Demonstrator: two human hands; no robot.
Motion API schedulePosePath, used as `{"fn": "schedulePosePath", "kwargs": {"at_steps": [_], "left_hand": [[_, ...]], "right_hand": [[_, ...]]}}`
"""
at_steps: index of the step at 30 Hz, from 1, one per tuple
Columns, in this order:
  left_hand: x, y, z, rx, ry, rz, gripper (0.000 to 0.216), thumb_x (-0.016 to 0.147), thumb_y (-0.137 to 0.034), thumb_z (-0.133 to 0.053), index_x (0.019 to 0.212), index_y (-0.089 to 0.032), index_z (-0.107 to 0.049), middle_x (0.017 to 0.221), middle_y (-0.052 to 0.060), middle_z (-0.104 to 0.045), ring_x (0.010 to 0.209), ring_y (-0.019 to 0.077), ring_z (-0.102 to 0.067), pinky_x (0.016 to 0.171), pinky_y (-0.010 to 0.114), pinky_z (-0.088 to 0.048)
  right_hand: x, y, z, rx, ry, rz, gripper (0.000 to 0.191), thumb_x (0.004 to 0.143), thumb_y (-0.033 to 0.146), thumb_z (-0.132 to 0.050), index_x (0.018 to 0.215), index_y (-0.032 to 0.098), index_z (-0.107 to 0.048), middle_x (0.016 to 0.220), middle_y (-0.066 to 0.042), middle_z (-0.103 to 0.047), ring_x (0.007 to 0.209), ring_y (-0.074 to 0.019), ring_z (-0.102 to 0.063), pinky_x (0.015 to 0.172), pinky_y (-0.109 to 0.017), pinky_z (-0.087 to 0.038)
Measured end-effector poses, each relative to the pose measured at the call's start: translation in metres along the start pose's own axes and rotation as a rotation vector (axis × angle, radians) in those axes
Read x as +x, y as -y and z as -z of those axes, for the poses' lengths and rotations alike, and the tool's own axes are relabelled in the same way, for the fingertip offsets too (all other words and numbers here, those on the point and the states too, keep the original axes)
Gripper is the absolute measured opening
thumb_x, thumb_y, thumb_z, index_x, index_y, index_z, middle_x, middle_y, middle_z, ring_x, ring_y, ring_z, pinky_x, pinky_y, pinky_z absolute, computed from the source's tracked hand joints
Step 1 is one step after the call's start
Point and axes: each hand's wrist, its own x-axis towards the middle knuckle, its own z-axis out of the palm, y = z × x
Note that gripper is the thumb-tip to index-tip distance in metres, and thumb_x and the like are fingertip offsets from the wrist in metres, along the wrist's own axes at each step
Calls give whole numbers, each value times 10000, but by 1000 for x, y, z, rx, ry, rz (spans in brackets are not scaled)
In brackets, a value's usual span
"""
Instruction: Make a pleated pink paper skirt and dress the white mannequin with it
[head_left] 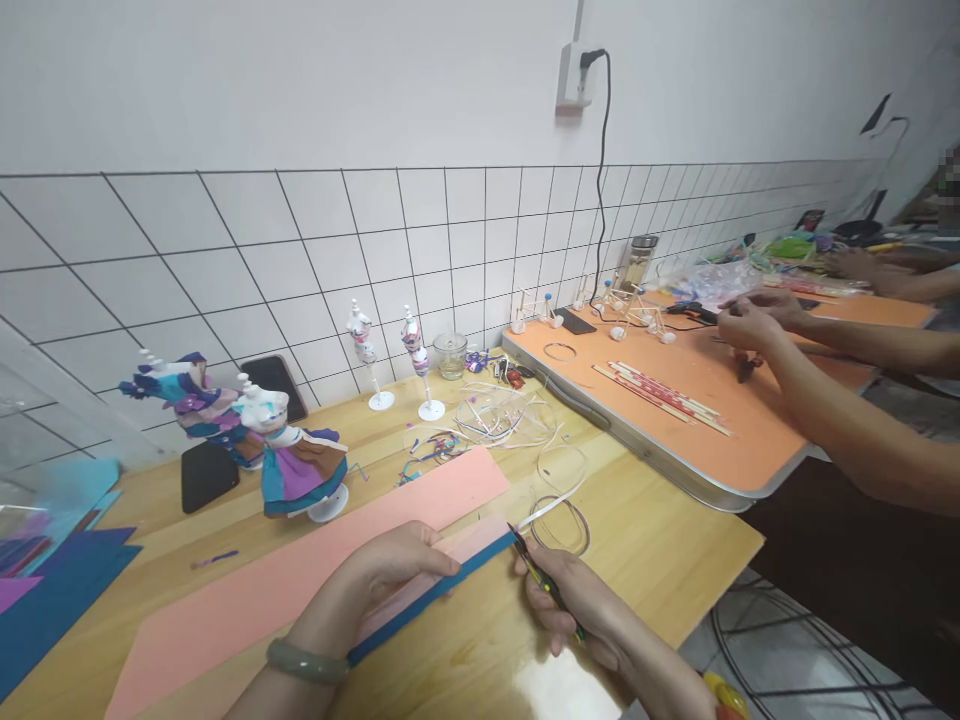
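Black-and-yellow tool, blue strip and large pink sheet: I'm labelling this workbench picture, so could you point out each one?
Black-and-yellow tool (547,580): head view, on its handle.
Blue strip (409,615): head view, along its middle stretch.
Large pink sheet (247,605): head view, on its broad left part.

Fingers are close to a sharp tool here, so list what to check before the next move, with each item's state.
1. Right hand has a firm grip on the cutter: ok, fingers wrap its handle.
2. Left hand holds the pink-and-blue strip: ok, thumb on top.
3. Left thumb clear of the cutter's tip: ok, the tip is apart from it, at the strip's far end.
4. White band away from the tip: not ok, it runs right up beside it.
5. Strip resting flat on the table: cannot tell from this angle.
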Motion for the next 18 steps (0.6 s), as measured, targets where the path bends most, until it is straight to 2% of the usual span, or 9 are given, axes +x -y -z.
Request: {"fn": "schedulePosePath", "kwargs": {"at_steps": [11,18], "left_hand": [[-2,2,1,2,-3,-27,184,536,-312,-706,541,-133,-664,524,8,-614,507,132,-499,541,252,-376],[-5,3,2,10,1,-44,200,521,-326,-709,538,-131,-668,481,-8,-572,469,116,-449,507,243,-348]], "right_hand": [[-1,-1,-2,-28,-35,59,380,883,538,-428,813,172,-502,446,117,-322,270,-14,-194,269,-152,-378],[-3,-1,-2,63,-67,11,418,926,510,-344,891,144,-543,452,97,-360,267,-24,-217,263,-149,-343]]}}
